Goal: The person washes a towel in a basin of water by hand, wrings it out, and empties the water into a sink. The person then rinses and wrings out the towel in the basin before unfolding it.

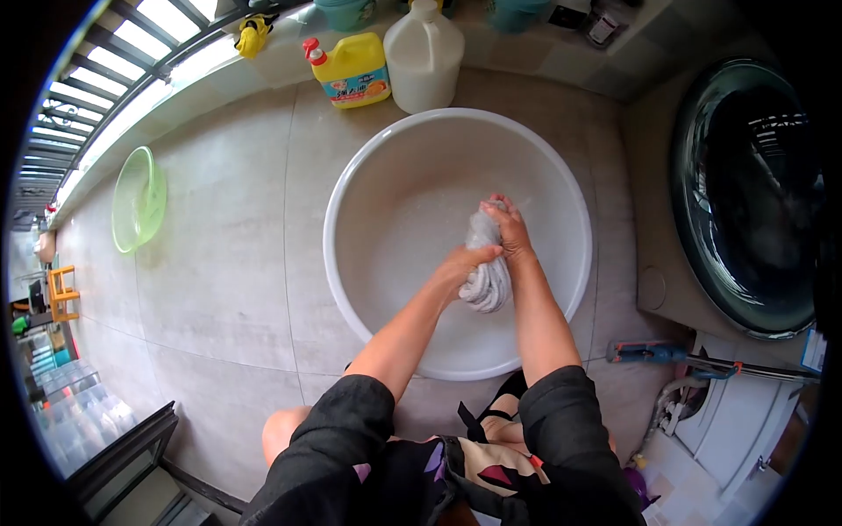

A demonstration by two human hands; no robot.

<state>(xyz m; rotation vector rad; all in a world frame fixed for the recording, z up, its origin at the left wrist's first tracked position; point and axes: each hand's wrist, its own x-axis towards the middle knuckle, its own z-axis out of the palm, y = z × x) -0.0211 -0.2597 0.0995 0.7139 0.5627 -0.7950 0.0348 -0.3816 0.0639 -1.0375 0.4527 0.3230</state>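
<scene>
A bunched, twisted grey-white cloth (485, 285) is held over the inside of a large white basin (386, 202). My left hand (467, 263) is wrapped round the cloth's middle from the left side. Higher up on the right, my right hand (511, 226) grips the upper end of the same cloth. The two hands are close together, near the basin's right half. Part of the cloth is hidden behind the fingers.
Behind the basin stand a yellow bottle (355, 74) with a red cap and a white jug (424, 61). A green basin (139, 200) is at the left. On the right are a round dark glass door (745, 193) and a long-handled tool (649, 352).
</scene>
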